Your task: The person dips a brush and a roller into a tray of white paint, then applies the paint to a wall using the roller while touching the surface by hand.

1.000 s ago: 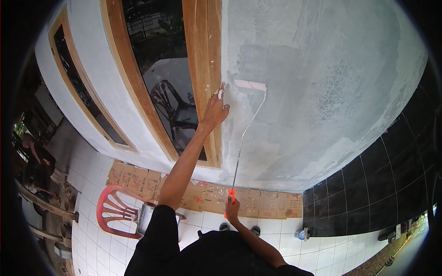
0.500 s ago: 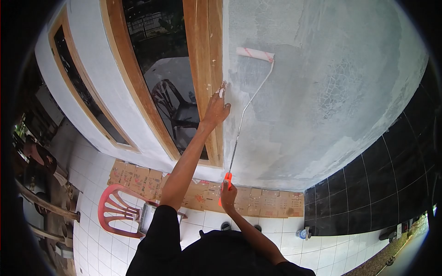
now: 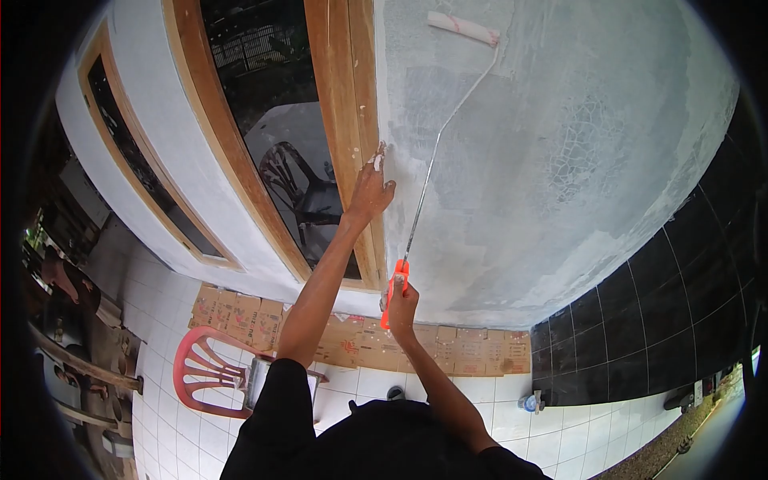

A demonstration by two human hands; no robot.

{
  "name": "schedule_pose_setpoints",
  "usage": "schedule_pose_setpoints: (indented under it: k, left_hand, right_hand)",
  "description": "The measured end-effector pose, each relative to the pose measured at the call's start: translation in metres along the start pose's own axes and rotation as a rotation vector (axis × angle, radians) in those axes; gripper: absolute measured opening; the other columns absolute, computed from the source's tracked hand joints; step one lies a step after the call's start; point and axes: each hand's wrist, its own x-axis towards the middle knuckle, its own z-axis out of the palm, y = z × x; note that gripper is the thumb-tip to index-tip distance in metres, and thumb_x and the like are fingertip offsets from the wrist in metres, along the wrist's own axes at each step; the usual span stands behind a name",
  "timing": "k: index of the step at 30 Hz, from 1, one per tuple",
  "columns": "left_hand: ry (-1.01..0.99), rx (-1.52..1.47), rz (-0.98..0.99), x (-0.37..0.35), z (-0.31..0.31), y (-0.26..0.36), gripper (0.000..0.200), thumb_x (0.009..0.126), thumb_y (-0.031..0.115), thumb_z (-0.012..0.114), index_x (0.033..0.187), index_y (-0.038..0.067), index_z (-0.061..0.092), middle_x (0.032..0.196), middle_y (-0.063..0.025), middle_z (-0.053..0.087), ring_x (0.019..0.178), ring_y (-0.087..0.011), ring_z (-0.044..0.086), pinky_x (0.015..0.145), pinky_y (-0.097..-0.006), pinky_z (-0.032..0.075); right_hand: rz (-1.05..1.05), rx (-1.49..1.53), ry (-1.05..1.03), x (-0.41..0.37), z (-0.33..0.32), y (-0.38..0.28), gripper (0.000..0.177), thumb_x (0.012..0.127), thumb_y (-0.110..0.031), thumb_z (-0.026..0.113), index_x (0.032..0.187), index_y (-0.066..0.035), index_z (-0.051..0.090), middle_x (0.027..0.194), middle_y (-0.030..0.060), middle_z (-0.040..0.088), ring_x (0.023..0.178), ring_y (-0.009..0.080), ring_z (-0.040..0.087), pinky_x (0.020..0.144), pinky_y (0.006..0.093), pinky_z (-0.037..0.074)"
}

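The right grip point(image 3: 404, 306) is clamped round the orange handle point(image 3: 402, 272) of one paint roller, fingers wrapped together. A single bent metal rod point(image 3: 426, 180) runs up from the handle to the one roller head point(image 3: 462, 28), which is at the top of the grey wall point(image 3: 512, 216), tilted down to the right; whether it presses on the surface I cannot tell.

The left grip point(image 3: 370, 194) is raised at the right edge of the wooden window frame point(image 3: 342, 96), where the frame meets the grey wall. Its fingertips are smeared white; whether they pinch anything I cannot tell.

Two windows show to the left, the wide near one and one narrow window point(image 3: 152, 152) beyond it. One dark chair point(image 3: 320, 200) shows in the near glass. One patch of net-like cracks point(image 3: 588, 152) marks the grey wall.

Below, one strip of flattened cardboard point(image 3: 448, 352) lies along the wall's foot on the white tiled floor point(image 3: 576, 424). One red chair point(image 3: 186, 376) stands at the left, with one pale tray point(image 3: 258, 378) on it, partly behind the left arm. One dark shoe point(image 3: 395, 392) and one small clear container point(image 3: 526, 402) are on the tiles, near one black tiled surface point(image 3: 640, 320).
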Motion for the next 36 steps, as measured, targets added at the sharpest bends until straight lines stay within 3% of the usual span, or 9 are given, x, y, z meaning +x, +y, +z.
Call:
schedule_pose_setpoints:
  k: [3,8,11,14,19,26,30,36]
  left_hand:
    - [-0.040,-0.006,-0.065,0.001,-0.003,0.005,0.073,0.075,0.004,0.057,0.139,-0.001,0.021,0.138,-0.0255,0.033,0.123,-0.0431,0.035,0.104,-0.0436,0.030]
    - [0.007,-0.020,0.005,0.002,0.003,0.000,0.075,0.075,0.004,0.058,0.139,0.000,0.021,0.138,-0.0251,0.032,0.122,-0.0432,0.036,0.104,-0.0434,0.031]
    - [-0.005,-0.026,-0.012,0.002,0.004,-0.001,0.077,0.075,0.004,0.058,0.141,0.001,0.018,0.138,-0.0263,0.032,0.124,-0.0431,0.034,0.105,-0.0431,0.029]
    - [-0.001,-0.032,-0.012,0.000,0.003,0.002,0.078,0.075,0.004,0.058,0.141,0.001,0.017,0.138,-0.0268,0.032,0.124,-0.0428,0.034,0.105,-0.0432,0.029]
    - [0.020,-0.049,-0.014,0.002,0.006,0.007,0.078,0.074,0.004,0.059,0.140,-0.001,0.018,0.139,-0.0263,0.030,0.123,-0.0423,0.036,0.104,-0.0435,0.030]
    - [0.015,-0.068,-0.017,0.001,0.006,0.009,0.081,0.073,0.002,0.059,0.141,-0.002,0.015,0.139,-0.0267,0.030,0.123,-0.0424,0.036,0.104,-0.0433,0.030]
    - [-0.001,-0.116,-0.015,0.001,0.007,0.005,0.083,0.075,0.003,0.059,0.143,0.002,0.012,0.137,-0.0299,0.031,0.127,-0.0431,0.032,0.106,-0.0429,0.027]
    - [-0.002,-0.042,-0.015,0.001,0.009,0.006,0.082,0.074,0.002,0.060,0.141,-0.002,0.013,0.141,-0.0257,0.028,0.125,-0.0418,0.034,0.105,-0.0434,0.029]
  right_hand:
    - [-0.005,0.023,0.004,0.011,-0.012,-0.018,0.036,0.095,-0.030,0.050,0.067,-0.007,0.046,0.054,-0.0025,0.042,0.043,0.0059,0.038,0.039,0.0228,0.029]
    - [0.029,-0.147,0.068,-0.031,-0.089,0.049,0.039,0.094,-0.033,0.050,0.065,-0.006,0.046,0.054,-0.0035,0.041,0.044,0.0056,0.037,0.040,0.0229,0.029]
    - [0.024,-0.349,0.113,-0.065,-0.162,0.127,0.041,0.093,-0.036,0.051,0.065,-0.007,0.047,0.054,-0.0031,0.041,0.044,0.0058,0.038,0.039,0.0237,0.029]
    - [0.103,-0.347,0.115,-0.085,-0.195,0.141,0.042,0.093,-0.038,0.051,0.066,-0.006,0.048,0.054,-0.0026,0.043,0.044,0.0057,0.040,0.039,0.0242,0.029]
    - [0.073,-0.303,0.088,-0.071,-0.173,0.119,0.043,0.093,-0.041,0.050,0.068,-0.006,0.048,0.053,-0.0016,0.042,0.043,0.0066,0.040,0.038,0.0244,0.031]
    - [-0.031,-0.148,0.017,0.005,-0.086,0.019,0.040,0.096,-0.034,0.044,0.068,-0.007,0.045,0.051,-0.0015,0.041,0.040,0.0071,0.037,0.038,0.0235,0.029]
    - [-0.102,-0.207,0.034,0.009,-0.109,0.039,0.041,0.095,-0.037,0.046,0.067,-0.008,0.045,0.051,-0.0017,0.040,0.039,0.0068,0.037,0.037,0.0234,0.028]
    - [0.072,-0.353,0.068,-0.087,-0.211,0.131,0.045,0.093,-0.043,0.049,0.064,-0.009,0.045,0.050,-0.0022,0.039,0.037,0.0075,0.037,0.035,0.0230,0.029]
